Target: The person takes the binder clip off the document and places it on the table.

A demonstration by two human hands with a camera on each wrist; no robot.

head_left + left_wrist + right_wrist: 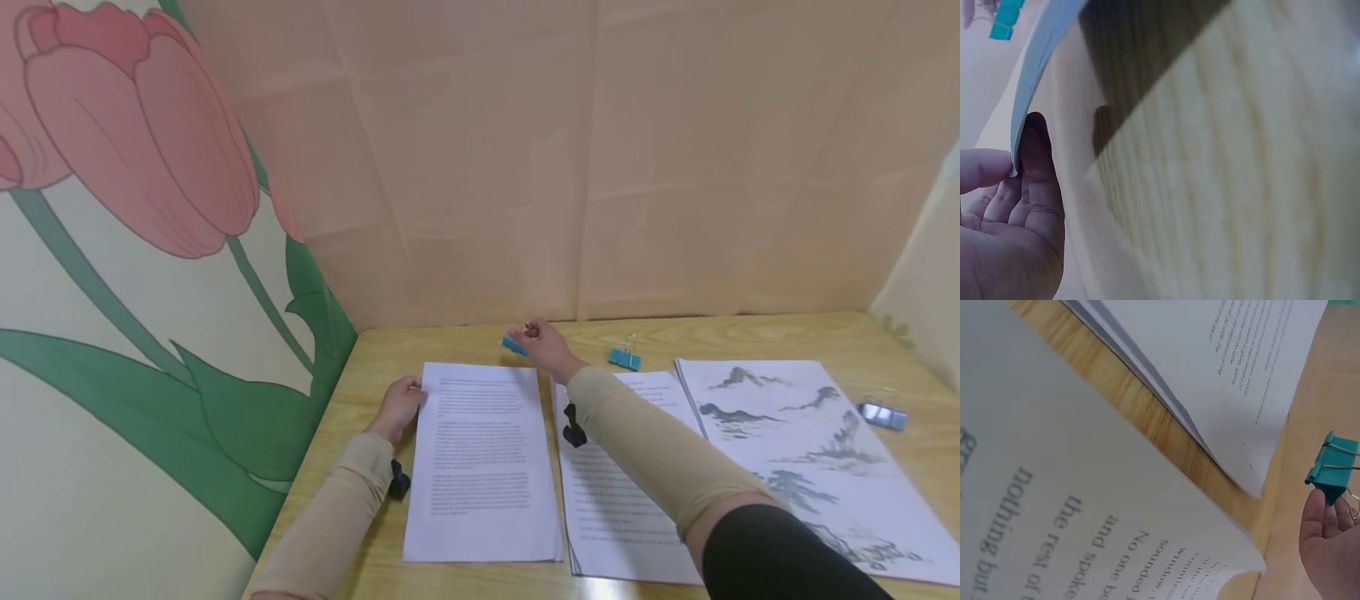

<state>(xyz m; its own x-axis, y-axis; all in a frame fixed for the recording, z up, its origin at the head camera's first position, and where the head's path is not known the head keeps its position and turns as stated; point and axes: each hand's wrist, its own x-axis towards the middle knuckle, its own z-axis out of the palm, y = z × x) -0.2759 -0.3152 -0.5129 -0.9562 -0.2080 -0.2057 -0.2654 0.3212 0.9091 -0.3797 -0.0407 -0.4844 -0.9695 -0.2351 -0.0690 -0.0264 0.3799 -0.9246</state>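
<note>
My left hand [397,409] pinches the left edge of a printed paper stack [483,458], near its upper left corner. In the left wrist view the thumb lies on one side of the lifted sheets [1040,59], with the fingers behind them. My right hand [552,350] holds a teal binder clip [513,344] just beyond the top edge of that stack. The right wrist view shows this clip [1336,464] at the fingertips, its wire handles sticking out.
Right of the held stack lies a second printed stack [622,500], partly under my right forearm. Farther right are sheets with an ink landscape [802,450]. Another teal binder clip [625,359] stands at the back, and a silvery-blue one [882,414] at the far right.
</note>
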